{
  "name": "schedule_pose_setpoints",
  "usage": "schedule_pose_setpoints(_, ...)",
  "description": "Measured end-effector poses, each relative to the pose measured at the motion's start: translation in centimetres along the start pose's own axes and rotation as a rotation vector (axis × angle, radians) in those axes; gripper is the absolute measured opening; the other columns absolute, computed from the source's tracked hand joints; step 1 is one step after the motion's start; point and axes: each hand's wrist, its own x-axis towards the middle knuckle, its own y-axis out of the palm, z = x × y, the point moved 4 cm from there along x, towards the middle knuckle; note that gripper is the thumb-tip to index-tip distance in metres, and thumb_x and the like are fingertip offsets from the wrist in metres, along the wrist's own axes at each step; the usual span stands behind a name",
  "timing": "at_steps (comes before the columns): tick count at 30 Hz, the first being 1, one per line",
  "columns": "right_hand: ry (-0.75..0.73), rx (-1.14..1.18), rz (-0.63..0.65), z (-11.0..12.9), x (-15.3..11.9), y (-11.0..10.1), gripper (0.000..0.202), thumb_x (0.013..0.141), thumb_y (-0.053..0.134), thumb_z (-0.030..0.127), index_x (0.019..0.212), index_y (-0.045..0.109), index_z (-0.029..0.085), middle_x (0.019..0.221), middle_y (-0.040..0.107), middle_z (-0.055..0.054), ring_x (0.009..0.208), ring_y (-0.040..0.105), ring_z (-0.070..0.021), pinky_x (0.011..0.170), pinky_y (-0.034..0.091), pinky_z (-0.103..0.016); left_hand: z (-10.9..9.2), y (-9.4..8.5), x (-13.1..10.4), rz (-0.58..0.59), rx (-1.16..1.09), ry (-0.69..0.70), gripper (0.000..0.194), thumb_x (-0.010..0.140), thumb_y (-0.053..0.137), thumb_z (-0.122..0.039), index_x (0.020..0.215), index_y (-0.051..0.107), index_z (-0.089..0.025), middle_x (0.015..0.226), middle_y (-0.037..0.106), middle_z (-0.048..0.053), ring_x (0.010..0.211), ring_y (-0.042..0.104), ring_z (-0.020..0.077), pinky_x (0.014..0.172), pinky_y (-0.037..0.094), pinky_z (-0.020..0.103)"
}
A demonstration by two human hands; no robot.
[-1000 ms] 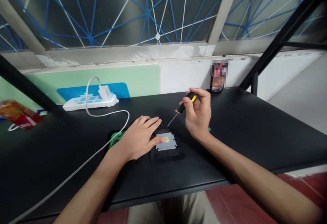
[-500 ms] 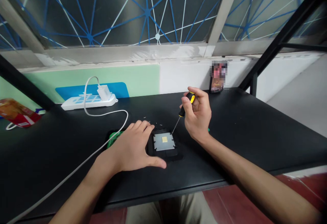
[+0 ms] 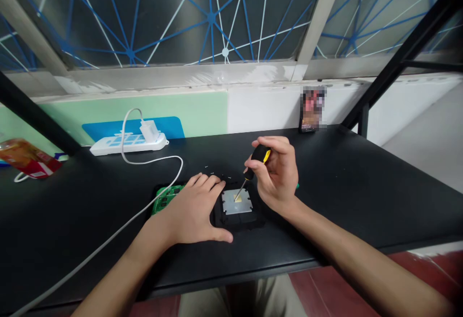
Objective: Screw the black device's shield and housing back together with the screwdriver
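Where the right hand's (image 3: 278, 177) screwdriver (image 3: 259, 154) points, a silver plate (image 3: 244, 206) lies.

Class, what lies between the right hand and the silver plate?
In the head view, the screwdriver slants down from the right hand toward the silver plate.

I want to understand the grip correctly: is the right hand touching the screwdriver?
Touching. The head view shows the right hand gripping the black-and-yellow screwdriver, its handle held between thumb and fingers, without visible gap.
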Motion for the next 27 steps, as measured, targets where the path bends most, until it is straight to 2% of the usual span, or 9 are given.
schedule_pose_setpoints(4,0.024,0.017,0.028,0.3,-0.1,0.2,0.046,0.089,0.070,0.025,0.131,0.054,0.035,0.112,0.055,-0.004,0.086,0.062,-0.0175,0.060,0.058,-0.033,-0.3,0.0,0.1,-0.031,-0.015,0.023,0.100,0.069,0.069,-0.081,0.140,0.051,-0.013,0.128,0.058,0.015,0.118,0.052,0.0376,0.108,0.034,0.053)
schedule_pose_setpoints(9,0.097,0.047,0.089,0.6,-0.2,0.4,0.051,0.093,0.064,0.024,0.140,0.050,0.036,0.116,0.058,-0.006,0.098,0.066,-0.0211,0.063,0.063,-0.034,-0.8,-0.1,0.3,-0.020,-0.007,0.019,0.096,0.071,0.068,-0.080,0.137,0.052,-0.012,0.125,0.057,0.016,0.117,0.051,0.0376,0.106,0.034,0.052)
schedule_pose_setpoints(15,0.097,0.120,0.106,1.1,-0.4,0.6,0.044,0.092,0.066,0.023,0.133,0.054,0.034,0.115,0.057,-0.004,0.084,0.071,-0.0160,0.075,0.065,-0.040,-1.2,0.1,0.5,-0.056,-0.026,0.025,0.093,0.072,0.065,-0.081,0.137,0.052,-0.015,0.125,0.058,0.014,0.116,0.052,0.0378,0.104,0.035,0.053)
schedule_pose_setpoints(18,0.099,0.147,0.136,1.3,-0.5,0.7,0.046,0.092,0.066,0.021,0.134,0.052,0.033,0.108,0.061,-0.003,0.086,0.073,-0.0168,0.079,0.066,-0.040,-1.3,0.1,0.5,-0.053,-0.026,0.015,0.093,0.072,0.067,-0.080,0.137,0.052,-0.014,0.125,0.058,0.015,0.115,0.051,0.0375,0.104,0.035,0.053)
schedule_pose_setpoints(27,0.063,0.112,0.120,1.5,-0.3,0.6,0.048,0.090,0.069,0.020,0.133,0.054,0.033,0.107,0.067,-0.003,0.090,0.068,-0.0166,0.068,0.065,-0.033,-1.3,0.0,0.6,-0.030,-0.016,-0.010,0.097,0.071,0.070,-0.078,0.138,0.050,-0.011,0.127,0.057,0.017,0.116,0.051,0.0382,0.105,0.036,0.053)
